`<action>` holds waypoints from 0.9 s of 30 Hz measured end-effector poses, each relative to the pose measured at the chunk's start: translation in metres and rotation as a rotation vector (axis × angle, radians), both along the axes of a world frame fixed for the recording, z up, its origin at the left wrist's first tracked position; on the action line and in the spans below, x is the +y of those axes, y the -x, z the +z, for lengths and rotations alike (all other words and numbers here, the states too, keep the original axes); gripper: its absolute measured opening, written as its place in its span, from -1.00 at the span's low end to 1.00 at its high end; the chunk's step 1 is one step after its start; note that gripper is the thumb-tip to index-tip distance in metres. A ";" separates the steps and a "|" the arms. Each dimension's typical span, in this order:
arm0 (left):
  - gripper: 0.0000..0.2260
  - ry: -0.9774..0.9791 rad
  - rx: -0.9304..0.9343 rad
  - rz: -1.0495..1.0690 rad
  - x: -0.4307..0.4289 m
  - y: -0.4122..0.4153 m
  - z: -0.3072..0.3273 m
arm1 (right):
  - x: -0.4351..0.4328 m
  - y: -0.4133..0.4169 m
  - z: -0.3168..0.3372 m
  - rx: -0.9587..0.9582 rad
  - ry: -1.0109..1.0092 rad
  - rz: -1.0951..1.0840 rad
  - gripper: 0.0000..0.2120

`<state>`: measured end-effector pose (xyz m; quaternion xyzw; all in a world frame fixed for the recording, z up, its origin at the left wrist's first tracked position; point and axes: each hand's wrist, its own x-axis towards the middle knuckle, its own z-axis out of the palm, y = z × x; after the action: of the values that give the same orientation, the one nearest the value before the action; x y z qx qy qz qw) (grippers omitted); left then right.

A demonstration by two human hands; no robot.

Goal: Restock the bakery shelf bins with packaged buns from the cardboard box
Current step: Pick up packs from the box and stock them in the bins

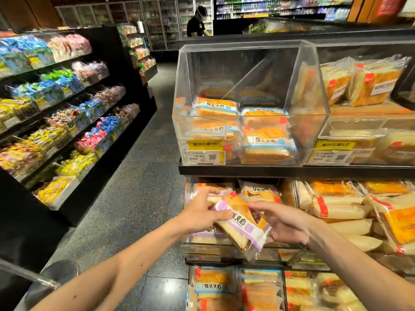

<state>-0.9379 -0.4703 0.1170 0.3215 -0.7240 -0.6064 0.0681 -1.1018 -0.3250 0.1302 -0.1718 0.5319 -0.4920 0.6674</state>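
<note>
Centre-low in the frame, my left hand (202,213) pinches the upper-left end of the purple-banded bun packet (241,225), which is tilted over the middle shelf bin (208,246). My right hand (285,223) touches its right side; whether it clamps, I cannot tell. I judge it light, soft and crushable, with slippery film: hold the sealed ends, not the bread.

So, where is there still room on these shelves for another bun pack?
Most room: the upper half of the clear top-left bin, above its blue-labelled packs. Crowded: the middle bin around the purple-labelled pack, and the heaped loaves to its right.
</note>
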 end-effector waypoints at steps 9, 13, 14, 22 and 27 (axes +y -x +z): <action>-0.69 -0.017 0.095 0.335 -0.002 -0.008 -0.027 | -0.029 -0.023 -0.036 0.077 0.058 -0.600 -0.57; -0.69 0.476 -0.196 0.146 -0.010 -0.009 -0.027 | -0.057 -0.021 -0.052 0.433 0.027 -0.622 -0.63; -0.68 0.581 -0.241 0.114 -0.012 -0.008 -0.027 | -0.061 -0.021 -0.055 0.515 0.027 -0.594 -0.60; -0.59 1.158 -0.632 -0.094 -0.024 0.015 -0.027 | -0.079 -0.021 -0.058 1.240 -0.019 -0.186 -0.44; -0.51 1.207 -0.694 -0.120 -0.027 0.019 -0.026 | -0.092 -0.025 -0.056 1.442 -0.058 -0.140 -0.54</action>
<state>-0.9569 -0.4974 0.0909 0.3621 -0.9308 0.0369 -0.0342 -1.0766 -0.4170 0.0743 -0.4014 0.8623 -0.2837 0.1221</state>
